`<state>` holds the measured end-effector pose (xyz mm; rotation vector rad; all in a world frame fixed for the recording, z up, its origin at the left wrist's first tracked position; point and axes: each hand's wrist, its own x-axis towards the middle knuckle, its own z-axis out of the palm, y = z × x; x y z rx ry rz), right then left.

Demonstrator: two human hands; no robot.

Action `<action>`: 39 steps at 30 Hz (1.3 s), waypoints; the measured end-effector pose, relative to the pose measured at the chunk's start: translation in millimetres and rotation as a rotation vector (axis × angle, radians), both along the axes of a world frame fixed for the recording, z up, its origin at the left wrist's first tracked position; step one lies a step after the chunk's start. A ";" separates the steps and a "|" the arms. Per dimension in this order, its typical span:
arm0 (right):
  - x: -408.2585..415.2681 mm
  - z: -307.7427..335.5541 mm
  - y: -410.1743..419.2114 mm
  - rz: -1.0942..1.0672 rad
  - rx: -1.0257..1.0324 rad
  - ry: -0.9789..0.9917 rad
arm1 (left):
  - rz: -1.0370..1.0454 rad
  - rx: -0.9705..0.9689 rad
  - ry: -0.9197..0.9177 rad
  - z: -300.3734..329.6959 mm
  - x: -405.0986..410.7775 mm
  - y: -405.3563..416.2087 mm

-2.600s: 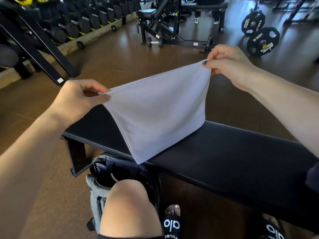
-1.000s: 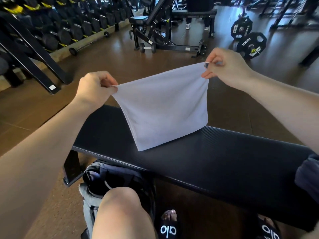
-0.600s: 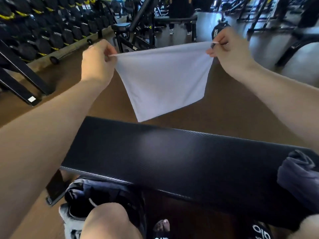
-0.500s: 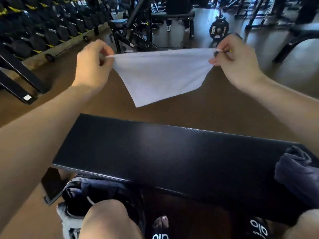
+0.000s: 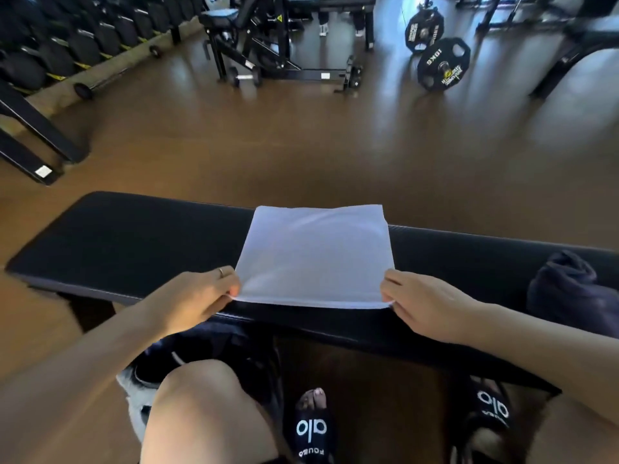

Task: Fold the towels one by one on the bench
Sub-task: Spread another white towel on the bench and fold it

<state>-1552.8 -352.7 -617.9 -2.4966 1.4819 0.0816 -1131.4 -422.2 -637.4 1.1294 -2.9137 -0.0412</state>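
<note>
A white towel point(image 5: 315, 256) lies spread flat across the middle of the black padded bench point(image 5: 127, 242), reaching from the far edge to the near edge. My left hand point(image 5: 194, 299) pinches the towel's near left corner at the bench's front edge. At the near right corner, my right hand point(image 5: 425, 306) pinches the cloth the same way. A dark crumpled towel point(image 5: 569, 293) sits on the bench at the right end, partly cut off by the frame.
A dark bag point(image 5: 201, 356) lies on the floor under the bench beside my knee. Behind the bench is brown floor, a dumbbell rack point(image 5: 67, 45) at the back left, a machine point(image 5: 278, 45) and weight plates point(image 5: 442, 63) further back.
The towel was held up in the air by its top corners. Both hands have come down and toward me, and the towel now lies flat on the bench.
</note>
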 end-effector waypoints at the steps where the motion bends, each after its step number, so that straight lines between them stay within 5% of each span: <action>1: 1.8 1.3 2.2 0.001 0.009 0.026 | -0.003 -0.007 -0.006 -0.5 0.5 4.0; 11: 27.7 9.0 40.0 -0.021 0.201 0.222 | -0.077 0.045 -0.026 1.9 1.4 32.9; 19: 39.6 40.3 32.6 -0.050 0.325 0.288 | 0.119 0.268 -0.060 26.9 -20.3 32.1; 23: 64.5 39.4 -9.8 -0.168 0.136 0.083 | 0.317 0.282 0.121 39.2 -72.5 3.6; 26: 88.0 6.4 -46.4 -0.300 -0.044 -0.032 | 0.377 0.212 0.048 22.1 -120.9 -27.1; 31: 76.2 -55.6 -42.6 -0.599 -0.074 0.020 | 0.591 0.236 -0.084 -19.0 -143.4 -58.5; 39: 77.1 -53.3 -42.5 -0.643 -0.056 -0.002 | 0.652 0.254 -0.003 -29.3 -139.4 -56.5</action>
